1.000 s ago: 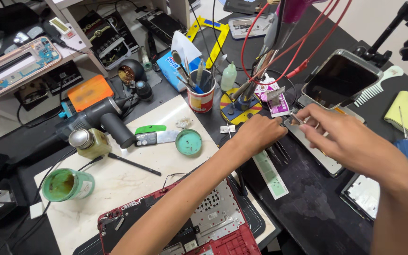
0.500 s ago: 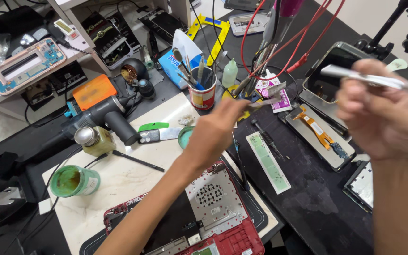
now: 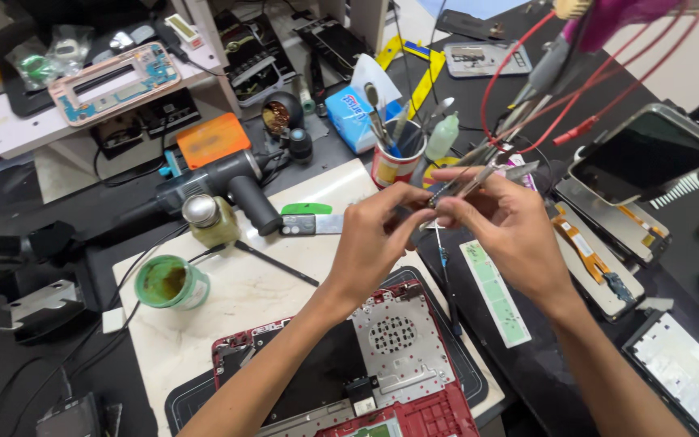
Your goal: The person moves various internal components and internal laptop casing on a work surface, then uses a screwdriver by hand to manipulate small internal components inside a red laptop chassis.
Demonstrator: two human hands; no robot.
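Note:
My two hands meet above the dark mat in the middle of the head view. My right hand [image 3: 515,235] grips a pair of metal tweezers [image 3: 491,171] whose shaft points up and to the right. My left hand [image 3: 378,239] pinches a small dark part [image 3: 440,194] right at my right fingertips; what the part is cannot be made out. Below the hands lie an opened red laptop [image 3: 402,364] with its bare board showing and a pale green strip [image 3: 495,291].
A white work mat [image 3: 244,283] carries a green jar [image 3: 167,282] and a small metal-capped bottle [image 3: 204,217]. A grey hot-air gun [image 3: 232,182], a cup of tools [image 3: 394,162], red test leads [image 3: 527,73] and opened phones [image 3: 645,154] [image 3: 600,251] crowd the bench.
My left hand has pulled back from the cup of tools to the centre. My right hand has come down and left with the tweezers, and the hands now meet.

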